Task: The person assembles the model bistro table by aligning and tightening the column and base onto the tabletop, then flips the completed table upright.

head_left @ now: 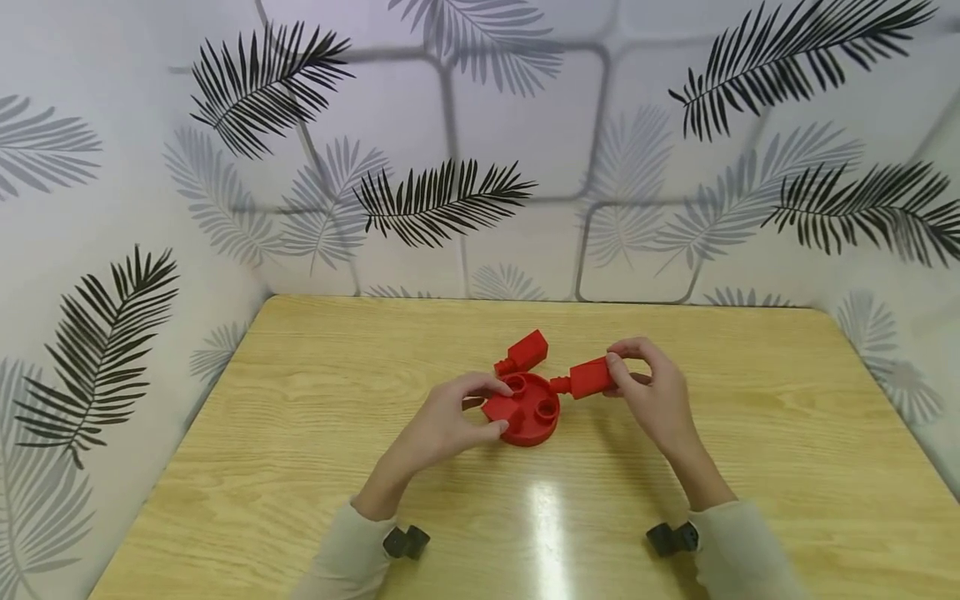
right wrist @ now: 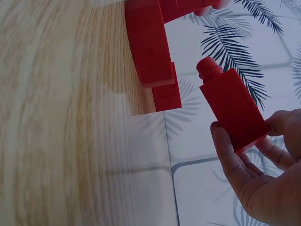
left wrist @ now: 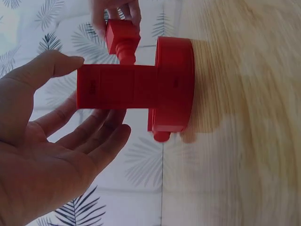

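Observation:
A round red base with raised ring sockets lies on the table. One rectangular red block stands upright out of it, and my left hand holds that block near its top between thumb and fingers. My right hand pinches a second red block by its plain end. The rounded, grooved peg on this block points toward the base, slightly above the table and, in the right wrist view, apart from the base. Its sockets are hidden in both wrist views.
A third red block with a peg lies on the table just behind the base. The wooden table ends at a wall with a leaf pattern. Small black devices are on both wrists.

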Demonstrator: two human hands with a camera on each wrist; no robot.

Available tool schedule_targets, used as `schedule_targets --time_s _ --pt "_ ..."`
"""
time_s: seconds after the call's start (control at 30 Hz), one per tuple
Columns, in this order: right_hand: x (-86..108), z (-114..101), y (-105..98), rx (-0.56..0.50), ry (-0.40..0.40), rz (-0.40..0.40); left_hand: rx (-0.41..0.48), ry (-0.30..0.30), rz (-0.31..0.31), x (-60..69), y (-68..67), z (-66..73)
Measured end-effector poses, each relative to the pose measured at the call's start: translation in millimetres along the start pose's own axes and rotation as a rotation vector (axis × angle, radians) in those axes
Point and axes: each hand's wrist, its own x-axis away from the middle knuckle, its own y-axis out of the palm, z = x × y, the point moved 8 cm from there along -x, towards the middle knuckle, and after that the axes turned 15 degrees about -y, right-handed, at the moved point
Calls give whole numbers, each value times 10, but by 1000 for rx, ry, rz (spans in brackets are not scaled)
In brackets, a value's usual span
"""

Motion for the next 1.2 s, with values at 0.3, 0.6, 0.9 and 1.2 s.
schedule_targets --time_s 0.3,0.6,0.9,1.2 --pt "53 -56 169 38 -10 -46 36 -2 -55 25 -145 -108" --pt "60 -172 322 256 -111 -107 59 -18 -48 28 -189 -122" --pt "80 -176 404 287 -83 -210 76 -40 -48 25 -193 -161" --pt "78 -264 415 150 -135 -345 72 -32 -52 19 -195 -168"
